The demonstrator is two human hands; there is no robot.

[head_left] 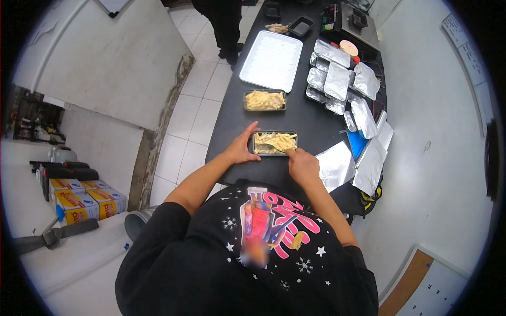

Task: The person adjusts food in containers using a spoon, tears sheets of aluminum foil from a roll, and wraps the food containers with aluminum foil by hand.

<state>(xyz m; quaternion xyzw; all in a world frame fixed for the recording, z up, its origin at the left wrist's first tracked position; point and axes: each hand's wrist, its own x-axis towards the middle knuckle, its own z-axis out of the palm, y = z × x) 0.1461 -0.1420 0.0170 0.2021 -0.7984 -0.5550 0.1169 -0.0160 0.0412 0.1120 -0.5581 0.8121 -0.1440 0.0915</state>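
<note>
In front of me on the dark table is a black plastic tray of penne pasta in a pale sauce. My left hand grips its left end, with the thumb at the near corner and the fingers at the far corner. A spoon lies tilted in the pasta, its handle held in my right hand at the tray's right side. Just beyond stands a second black tray of pasta, filled and uncovered, touched by neither hand.
A white ribbed tray lies farther back. Foil-covered containers are stacked at the right, with loose foil sheets nearer me. A scale and an empty black tray stand at the far end. A person stands beyond the table's left edge.
</note>
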